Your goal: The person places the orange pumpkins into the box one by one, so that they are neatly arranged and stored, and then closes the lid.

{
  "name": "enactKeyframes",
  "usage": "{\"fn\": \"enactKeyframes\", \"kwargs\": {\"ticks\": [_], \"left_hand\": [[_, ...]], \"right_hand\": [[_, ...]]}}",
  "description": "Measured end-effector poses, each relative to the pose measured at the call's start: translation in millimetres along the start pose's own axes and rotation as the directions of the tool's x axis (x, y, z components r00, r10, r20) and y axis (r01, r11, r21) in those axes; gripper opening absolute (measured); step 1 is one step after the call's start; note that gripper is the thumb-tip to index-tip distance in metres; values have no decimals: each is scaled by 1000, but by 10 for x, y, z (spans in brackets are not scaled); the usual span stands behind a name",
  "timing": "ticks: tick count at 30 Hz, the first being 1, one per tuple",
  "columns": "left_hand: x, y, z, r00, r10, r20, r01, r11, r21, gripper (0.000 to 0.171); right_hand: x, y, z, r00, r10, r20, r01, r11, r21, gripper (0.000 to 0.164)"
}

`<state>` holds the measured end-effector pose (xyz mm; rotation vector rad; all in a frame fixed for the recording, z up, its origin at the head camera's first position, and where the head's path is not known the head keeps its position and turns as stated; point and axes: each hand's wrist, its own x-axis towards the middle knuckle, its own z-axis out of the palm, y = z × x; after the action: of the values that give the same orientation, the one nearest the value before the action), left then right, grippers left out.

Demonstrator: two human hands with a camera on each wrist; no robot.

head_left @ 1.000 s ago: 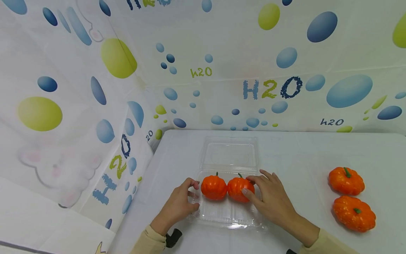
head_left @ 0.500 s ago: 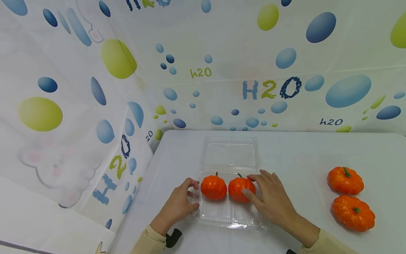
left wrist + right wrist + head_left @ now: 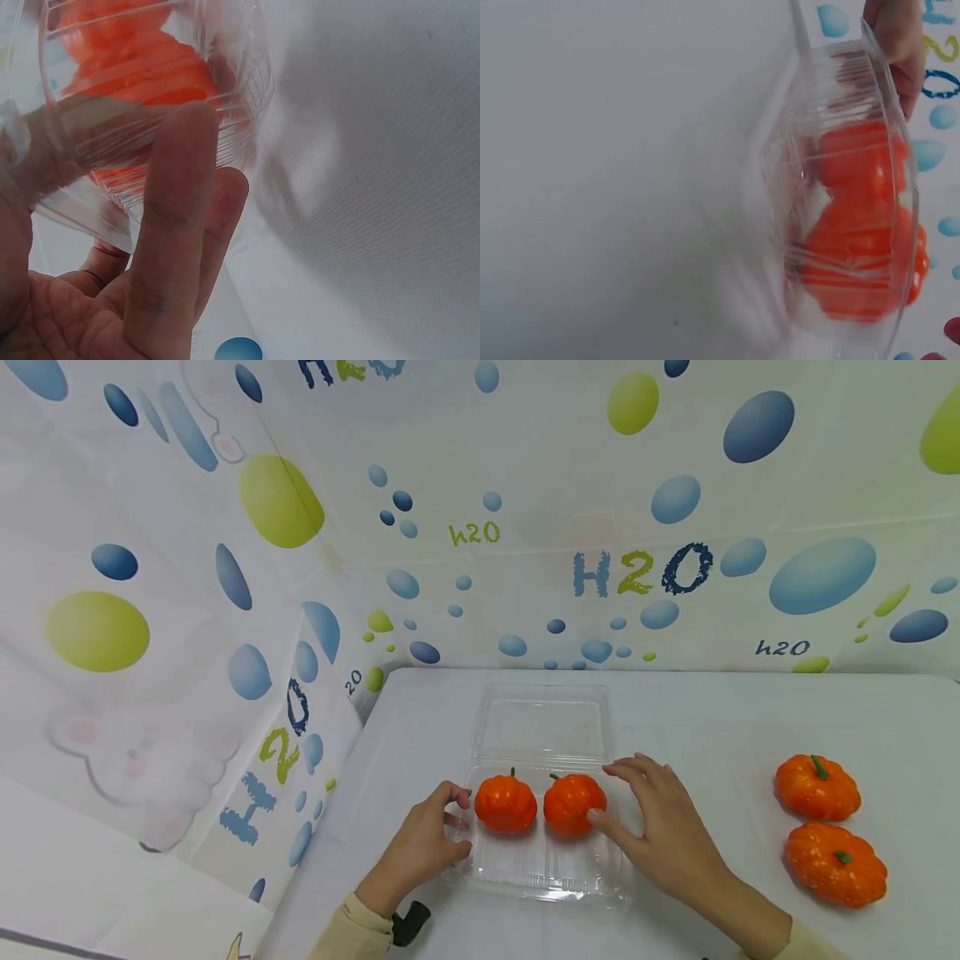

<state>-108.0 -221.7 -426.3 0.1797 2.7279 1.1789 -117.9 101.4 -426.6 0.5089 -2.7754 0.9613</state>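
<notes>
Two small orange pumpkins with green stems, the left pumpkin (image 3: 506,805) and the right pumpkin (image 3: 573,806), sit side by side in the base of a clear plastic clamshell box (image 3: 517,868). A narrow gap parts them. At the box's left wall, my left hand (image 3: 420,843) holds the edge with bent fingers; in the left wrist view two fingers (image 3: 176,225) lie along the outer wall. My right hand (image 3: 675,835) is spread beside the right pumpkin, its thumb tip at the pumpkin's side and its other fingers off it. The right wrist view shows both pumpkins through the plastic.
The box's lid (image 3: 543,722) lies folded back behind the base. Two more pumpkins, a rear one (image 3: 817,787) and a front one (image 3: 836,864), rest to the right on the white table (image 3: 697,718). A patterned sheet (image 3: 540,468) hangs behind and to the left.
The right pumpkin has shifted slightly right, away from the left one, and its stem now leans left. My right hand has loosened and drawn back to the right. My left hand has stayed put.
</notes>
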Motion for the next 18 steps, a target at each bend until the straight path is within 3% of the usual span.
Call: {"fn": "enactKeyframes", "kwargs": {"ticks": [6,18], "left_hand": [[-3,3,-2,1000,1,-1,-1,1000,2,46],[-8,22,-7,1000,-7,0,7,1000,1,45]], "right_hand": [[-144,98,-172,999,50,2,-50,998,27,71],[-561,505,-656,980,112,-165,-103,993,62,88]]}}
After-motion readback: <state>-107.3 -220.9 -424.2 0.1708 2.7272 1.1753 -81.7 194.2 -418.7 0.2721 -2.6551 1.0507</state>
